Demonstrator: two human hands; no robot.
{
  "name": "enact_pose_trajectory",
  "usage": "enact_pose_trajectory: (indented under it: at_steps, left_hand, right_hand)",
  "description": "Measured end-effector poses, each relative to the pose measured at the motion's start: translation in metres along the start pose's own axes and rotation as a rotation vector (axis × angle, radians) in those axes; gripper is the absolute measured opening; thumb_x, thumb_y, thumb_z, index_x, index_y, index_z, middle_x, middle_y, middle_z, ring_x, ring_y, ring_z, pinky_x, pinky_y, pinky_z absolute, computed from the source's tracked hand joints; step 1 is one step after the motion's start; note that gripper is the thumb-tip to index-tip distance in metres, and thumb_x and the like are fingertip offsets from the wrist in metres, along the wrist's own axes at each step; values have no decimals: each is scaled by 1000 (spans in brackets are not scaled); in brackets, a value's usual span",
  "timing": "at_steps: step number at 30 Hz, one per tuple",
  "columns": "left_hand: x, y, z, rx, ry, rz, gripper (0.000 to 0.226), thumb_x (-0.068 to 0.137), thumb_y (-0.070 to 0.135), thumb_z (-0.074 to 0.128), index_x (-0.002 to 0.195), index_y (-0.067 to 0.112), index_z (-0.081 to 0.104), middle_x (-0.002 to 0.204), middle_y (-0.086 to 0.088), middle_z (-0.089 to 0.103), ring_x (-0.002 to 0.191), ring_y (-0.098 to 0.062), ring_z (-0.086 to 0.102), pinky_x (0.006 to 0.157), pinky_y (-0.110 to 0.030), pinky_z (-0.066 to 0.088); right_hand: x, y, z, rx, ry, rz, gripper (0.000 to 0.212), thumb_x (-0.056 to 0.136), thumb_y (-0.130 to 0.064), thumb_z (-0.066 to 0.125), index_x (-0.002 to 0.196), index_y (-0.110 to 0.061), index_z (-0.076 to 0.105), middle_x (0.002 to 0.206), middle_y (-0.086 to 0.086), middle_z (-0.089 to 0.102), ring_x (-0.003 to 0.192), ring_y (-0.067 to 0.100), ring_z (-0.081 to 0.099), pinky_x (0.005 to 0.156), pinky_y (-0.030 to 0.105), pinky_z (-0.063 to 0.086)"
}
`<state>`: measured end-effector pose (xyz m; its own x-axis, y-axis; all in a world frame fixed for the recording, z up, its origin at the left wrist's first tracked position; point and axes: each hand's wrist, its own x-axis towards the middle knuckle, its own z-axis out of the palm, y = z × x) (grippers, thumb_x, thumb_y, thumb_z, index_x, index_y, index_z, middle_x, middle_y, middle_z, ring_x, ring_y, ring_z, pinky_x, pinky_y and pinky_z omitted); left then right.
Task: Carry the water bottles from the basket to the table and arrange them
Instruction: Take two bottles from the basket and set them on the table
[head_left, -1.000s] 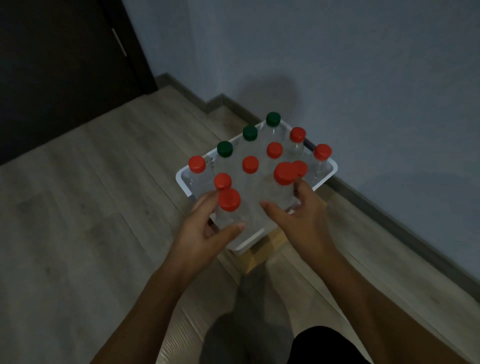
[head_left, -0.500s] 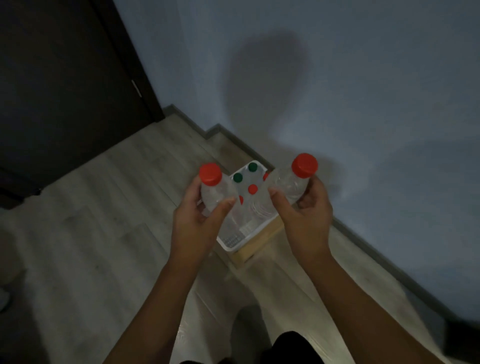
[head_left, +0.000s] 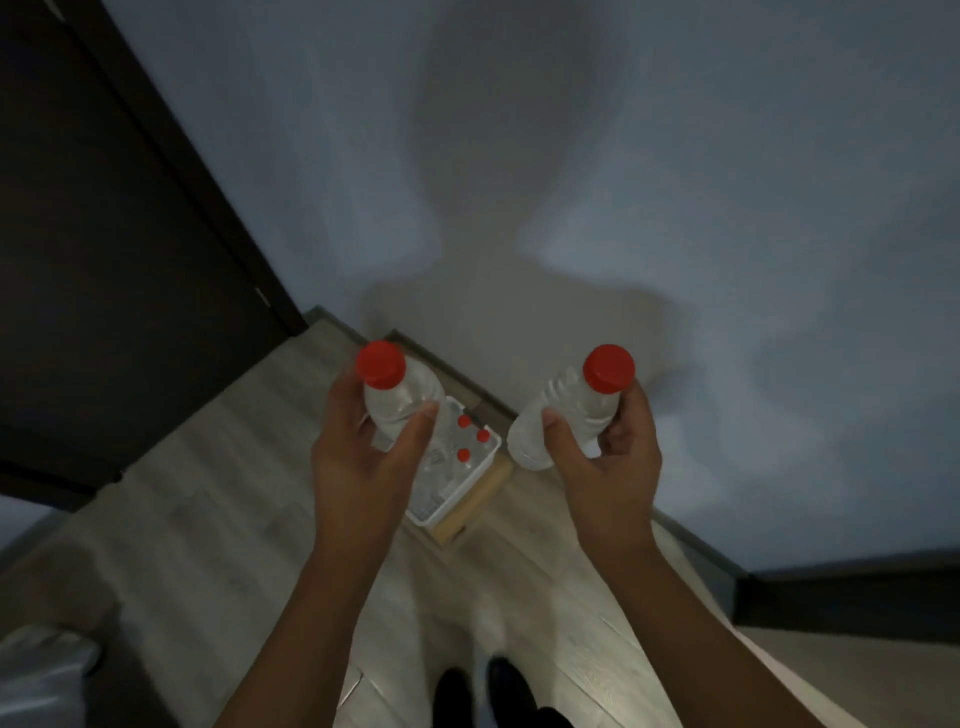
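Bottles are up: my left hand (head_left: 363, 457) wraps one red-capped clear bottle (head_left: 397, 400), my right hand (head_left: 608, 457) wraps another (head_left: 561, 410), tilted inward. Both are clear of the white basket (head_left: 457, 499) on the floor below, where more red caps (head_left: 464, 455) show. No table is in view. I judge the smooth plastic slippery and thin-walled, so I'd grip mid-body, thumb opposite fingers, without squeezing hard.

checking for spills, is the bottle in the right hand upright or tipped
Tipped. The clear plastic bottle with a red cap leans in the right hand, cap up and to the right, base down-left. Its cap is on.
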<state>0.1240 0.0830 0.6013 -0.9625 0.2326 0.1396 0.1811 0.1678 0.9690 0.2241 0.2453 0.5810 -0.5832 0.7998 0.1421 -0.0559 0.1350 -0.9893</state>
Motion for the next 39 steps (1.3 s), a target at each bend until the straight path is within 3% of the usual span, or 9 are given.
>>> enact_pose_trajectory:
  at_steps: [5, 7, 10, 15, 20, 25, 31, 35, 39]
  left_hand:
    - [-22, 20, 3, -36, -132, -10, 53, 83, 27, 76, 133, 19, 60, 123, 7, 70, 114, -10, 70, 100, -43, 57]
    - [-30, 22, 4, -41, -199, -5, 46, 83, 24, 76, 127, 20, 62, 116, 10, 72, 110, -8, 71, 95, -36, 60]
    - [-40, 19, 8, -68, -306, -11, 38, 78, 28, 75, 113, 34, 64, 107, 23, 73, 101, -1, 72, 82, -16, 57]
    - [-55, -1, 14, -46, -421, -66, 47, 77, 27, 79, 122, 35, 66, 115, 11, 74, 110, -13, 72, 89, -30, 60]
    - [-85, -1, 33, 73, -575, 9, 49, 83, 17, 79, 124, 39, 62, 114, 12, 73, 110, -12, 69, 96, -39, 55]
    - [-122, 8, 73, 38, -758, 65, 33, 76, 37, 74, 107, 39, 62, 103, 33, 70, 99, 10, 66, 83, -5, 50]
    - [-199, 21, 131, -33, -983, 117, 44, 80, 41, 79, 119, 26, 66, 111, 8, 75, 107, -13, 71, 94, -36, 56]
    - [-257, 37, 165, -63, -1141, 172, 42, 86, 36, 80, 119, 17, 64, 112, -2, 75, 108, -27, 72, 96, -44, 56]
    - [-308, 55, 197, -57, -1311, 263, 36, 86, 21, 78, 119, 26, 65, 110, 9, 75, 106, -11, 72, 95, -38, 56]
  right_hand:
    - [-27, -20, -37, -48, 106, 4, 61, 79, -19, 83, 134, -22, 56, 123, -14, 67, 114, 4, 64, 93, 13, 50]
    - [-40, -23, -47, -90, 148, 11, 62, 79, -16, 82, 130, -37, 53, 118, -31, 64, 113, -3, 63, 92, 9, 49]
    - [-60, -19, -58, -130, 223, 40, 61, 79, -17, 83, 126, -41, 53, 117, -27, 65, 111, -1, 63, 93, 16, 52]
    - [-95, -18, -80, -186, 360, 94, 57, 68, -43, 75, 121, -42, 54, 111, -29, 63, 108, 8, 64, 96, 30, 53]
    - [-148, -10, -116, -208, 537, 179, 51, 64, -43, 76, 111, -47, 57, 108, -19, 67, 104, 12, 67, 95, 40, 56]
    - [-201, -13, -161, -201, 768, 237, 51, 60, -40, 75, 106, -57, 59, 110, -16, 70, 104, 11, 68, 94, 37, 55]
    - [-271, -20, -227, -254, 1061, 244, 53, 65, -39, 75, 112, -55, 56, 114, -15, 67, 108, 14, 66, 96, 48, 54]
    - [-316, -26, -264, -273, 1209, 232, 54, 67, -40, 74, 115, -55, 55, 114, -22, 66, 111, 11, 65, 99, 40, 55]
    - [-359, -29, -290, -248, 1378, 251, 55, 67, -43, 74, 118, -52, 56, 117, -19, 66, 114, 12, 64, 101, 39, 54]
